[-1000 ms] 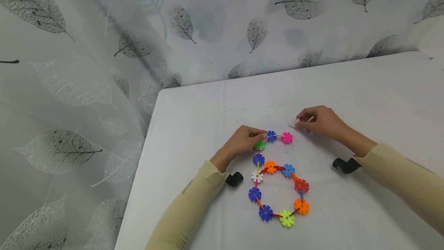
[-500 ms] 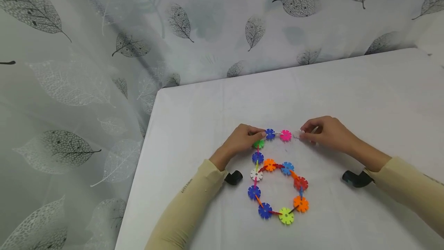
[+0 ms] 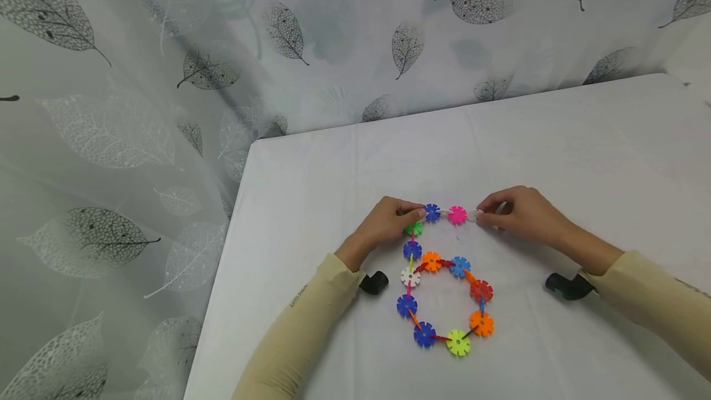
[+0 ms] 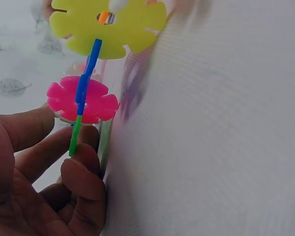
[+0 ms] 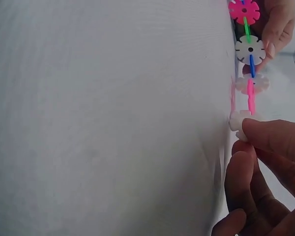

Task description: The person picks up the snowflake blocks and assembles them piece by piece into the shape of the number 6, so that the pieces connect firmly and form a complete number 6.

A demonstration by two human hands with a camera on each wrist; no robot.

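Note:
Notched plastic snowflake discs are joined edge to edge in a chain. My left hand pinches its upper left corner, between a green disc and a blue disc; the fingers partly hide what they grip. Right of the blue disc a small white piece leads to a pink disc. My right hand pinches a white disc between thumb and fingers, its edge against the pink disc. From the white disc the chain runs into a closed ring, with a yellow-green disc at the bottom.
Everything lies on a table under a white cloth. A leaf-printed curtain hangs behind and to the left. Black wrist cameras sit below both wrists.
My right hand has brought the white disc down to the pink disc's right edge, where they now meet. The left hand keeps its grip on the chain, nearly still.

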